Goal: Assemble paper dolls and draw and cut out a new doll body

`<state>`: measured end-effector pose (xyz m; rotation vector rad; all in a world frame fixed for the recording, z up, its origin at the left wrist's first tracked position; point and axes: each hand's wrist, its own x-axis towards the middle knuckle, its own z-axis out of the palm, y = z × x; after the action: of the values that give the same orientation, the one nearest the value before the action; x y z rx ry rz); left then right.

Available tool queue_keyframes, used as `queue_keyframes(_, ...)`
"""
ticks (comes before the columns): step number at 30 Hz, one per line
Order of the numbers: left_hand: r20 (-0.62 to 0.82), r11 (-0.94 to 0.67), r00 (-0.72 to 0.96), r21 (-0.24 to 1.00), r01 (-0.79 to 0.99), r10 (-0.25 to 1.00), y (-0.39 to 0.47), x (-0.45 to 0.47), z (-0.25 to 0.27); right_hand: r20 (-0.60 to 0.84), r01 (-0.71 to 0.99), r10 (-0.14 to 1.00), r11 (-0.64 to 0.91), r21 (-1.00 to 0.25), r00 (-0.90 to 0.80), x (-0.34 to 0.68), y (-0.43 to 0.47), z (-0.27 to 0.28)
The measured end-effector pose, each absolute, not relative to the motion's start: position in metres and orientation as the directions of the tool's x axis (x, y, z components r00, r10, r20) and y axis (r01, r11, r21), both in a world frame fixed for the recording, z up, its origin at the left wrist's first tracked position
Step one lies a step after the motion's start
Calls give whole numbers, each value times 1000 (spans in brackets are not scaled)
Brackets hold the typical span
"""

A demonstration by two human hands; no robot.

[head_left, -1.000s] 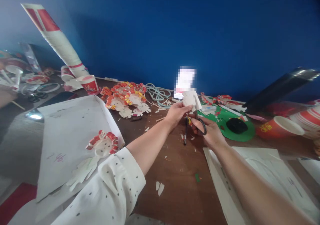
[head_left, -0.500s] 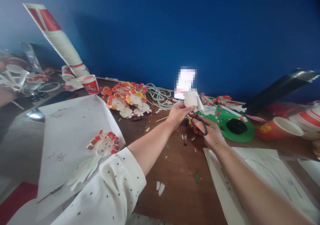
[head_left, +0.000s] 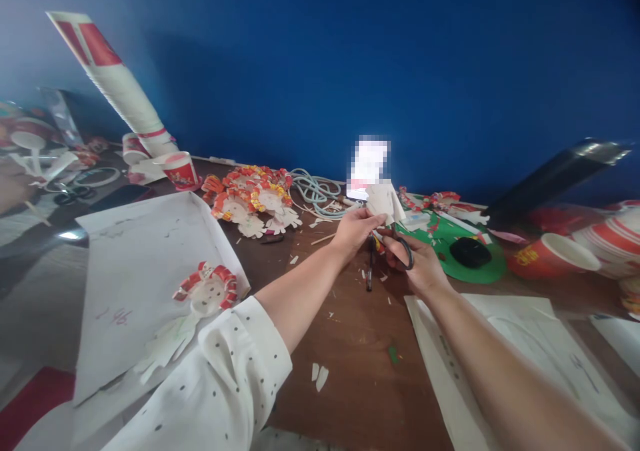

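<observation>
Between finger and thumb, my left hand (head_left: 353, 235) pinches a white paper piece (head_left: 383, 199), which stands up above the fingers. Close beside it on the right, my right hand (head_left: 417, 261) is closed on a pair of scissors (head_left: 407, 254); a dark handle loop shows at the fingers. The blades lie at the lower edge of the paper, mostly hidden by the hands. A dark pen (head_left: 370, 274) lies on the brown table (head_left: 350, 411) just below. To the left is a pile of paper figures (head_left: 255, 201) with red and yellow curled rims.
A white box lid (head_left: 145, 251) with one curly-rimmed figure (head_left: 207, 294) lies left. Behind my hands a phone (head_left: 367, 164) leans on the blue wall. A green sheet (head_left: 485, 271) bears a black mouse (head_left: 470, 252). Paper cups (head_left: 565, 254) lie right; white sheets (head_left: 520, 337) lie nearer. Another person's hand (head_left: 13, 187) shows far left.
Both hands stay in nearly the same place, still holding the paper and scissors. The view has shifted very slightly. At far left, the other person's hand and the white item there have moved a little.
</observation>
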<state>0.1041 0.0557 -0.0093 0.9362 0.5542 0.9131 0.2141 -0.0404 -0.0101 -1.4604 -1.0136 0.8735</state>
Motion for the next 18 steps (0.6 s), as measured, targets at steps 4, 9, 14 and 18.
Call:
queue_keyframes(4,-35,273,512,875,-399,858,57,104,-10,29,143,934,-24,-989,356,214,-41,-11)
queue_keyframes(9,-28,277,520,870,-408,854,58,104,-10,11,136,940,-38,-990,342,215,-41,-10)
queue_keyframes(14,-30,283,530,870,-403,847,58,103,-9,-15,66,959,-36,-997,283,217,-43,-11)
queue_keyframes(18,-28,284,531,868,-407,847,58,103,-8,-34,45,958,-49,-998,284,217,-43,-12)
